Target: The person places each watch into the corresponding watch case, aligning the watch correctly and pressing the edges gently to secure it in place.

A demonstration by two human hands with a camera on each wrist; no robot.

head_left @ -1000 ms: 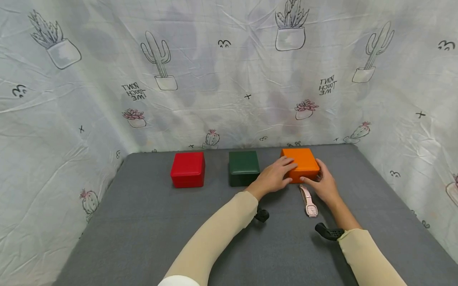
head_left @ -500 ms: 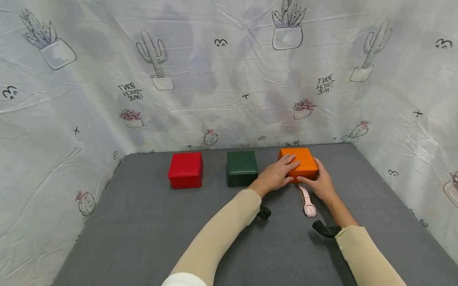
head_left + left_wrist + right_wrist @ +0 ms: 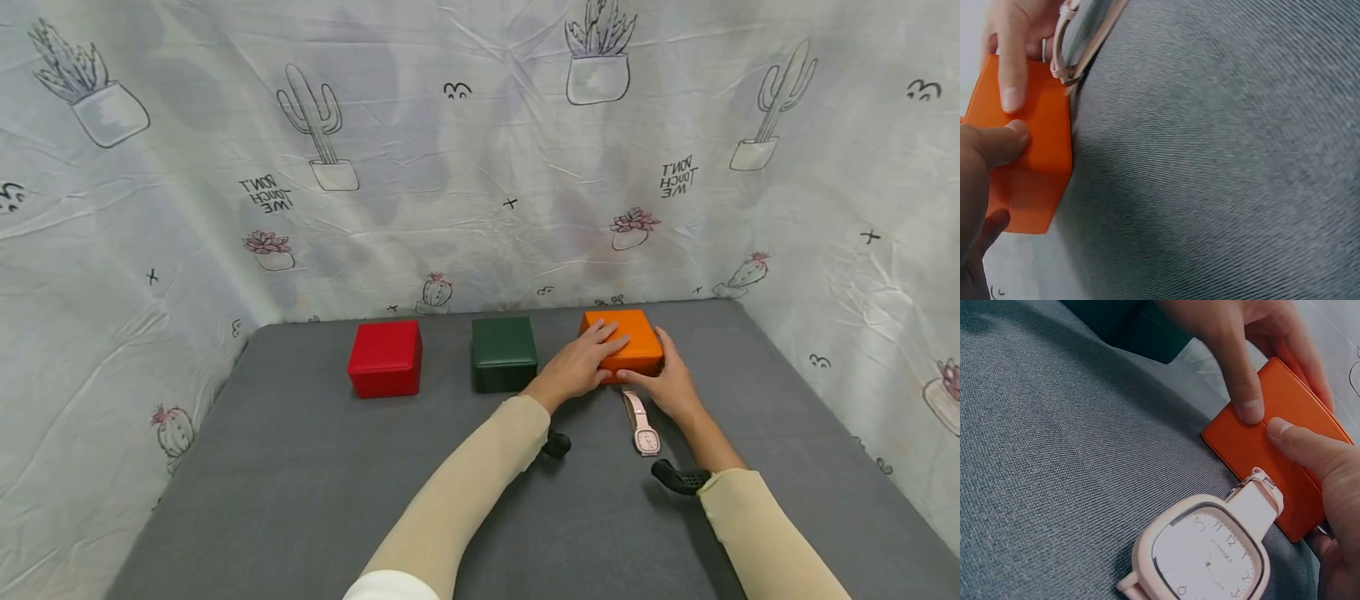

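Note:
An orange box [image 3: 637, 333] with a lid stands at the back right of the table in the head view. My left hand [image 3: 572, 368] holds its left side, with fingers over the top and the thumb on the front face. On the other side, my right hand [image 3: 677, 387] grips the box with its thumb on the front and fingers along the right side. Both thumb tips come close together at the lid seam in the right wrist view. A pink wristwatch [image 3: 1207, 550], its strap buckled, lies dial up just in front of the box.
A dark green box [image 3: 505, 354] stands left of the orange one, close to my left forearm. Farther left is a red box [image 3: 386, 358]. All rest on a grey cloth-covered table [image 3: 315, 483], with a printed white curtain [image 3: 480, 150] behind and at the sides.
Both hands stay on the orange box, which remains closed. The whole head view has shifted a little, so the boxes and watch appear slightly farther left.

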